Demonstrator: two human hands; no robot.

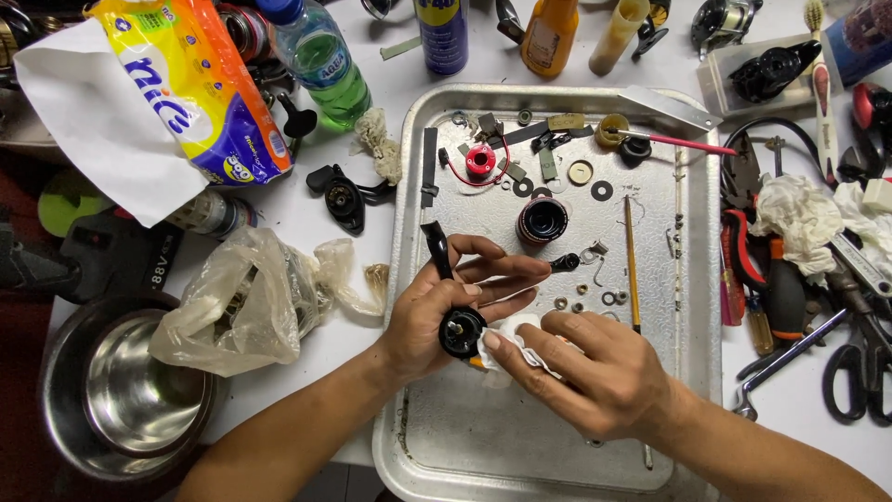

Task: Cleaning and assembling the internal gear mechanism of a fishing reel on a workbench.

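My left hand (444, 299) grips a small black round mechanical part (461, 332) with a black handle sticking up from it (436, 249), held over the metal tray (688, 307). Against that part, my right hand (595, 376) presses a crumpled white tissue (514, 342). On the tray behind them lie a black cylindrical spool (543, 219), a red spool with red wire (480, 161), a thin brush (631, 260), and several small washers and screws (595, 296).
A steel bowl (130, 395) and a crumpled plastic bag (243, 302) sit left. A tissue pack (195, 84), bottles (321, 60) and a spray can (442, 33) stand behind. Pliers, screwdrivers (785, 297), scissors (859, 372) and a rag (797, 221) crowd the right.
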